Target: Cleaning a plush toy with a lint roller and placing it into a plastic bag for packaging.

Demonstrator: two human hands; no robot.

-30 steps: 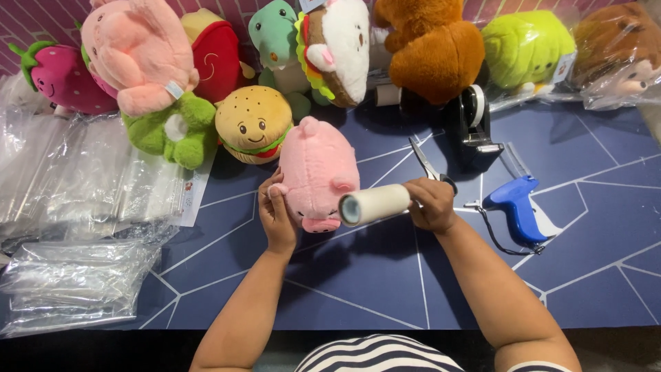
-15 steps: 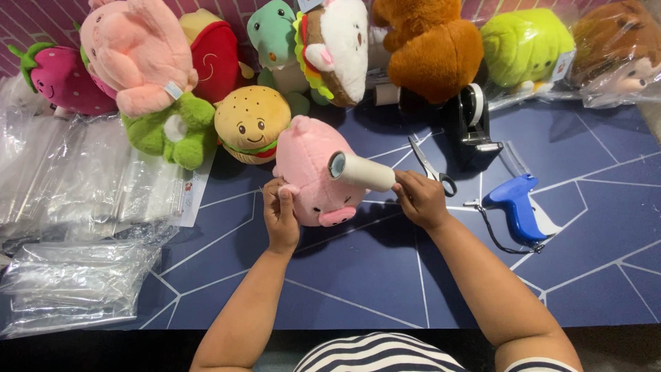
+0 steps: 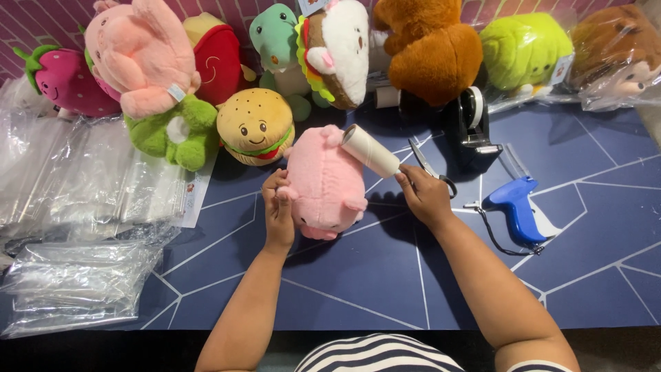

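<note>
Head view, and the blue mat (image 3: 585, 275) fills the table, white lines crossing it. Along the back runs a row of plush toys: a brown bear (image 3: 430, 45), a lime plush (image 3: 527, 48) in wrap, a big pink plush (image 3: 141, 58), a red one (image 3: 220, 58), a strawberry (image 3: 62, 83), a green frog (image 3: 175, 131), a teal dino (image 3: 275, 41) and a white-faced one (image 3: 341, 48). Clear bags (image 3: 76, 186) pile up on the left, another stack (image 3: 76, 282) nearer the front edge. Now the centre: the pink pig (image 3: 323, 182) lies on the mat, just in front of the burger plush (image 3: 256, 125). Left hand (image 3: 279, 210) is clamped on the pig's left side, fingers curled into the fur, holding it steady. Right hand (image 3: 423, 196) grips the handle of a lint roller (image 3: 370, 150), fist closed around it, and the white roll sits tilted against the pig's upper right. Just beyond that hand lie scissors (image 3: 430, 165), with a black tape dispenser (image 3: 471, 127) behind them. A blue tagging gun (image 3: 516, 210) rests to the right, near the wrist but apart from it.
</note>
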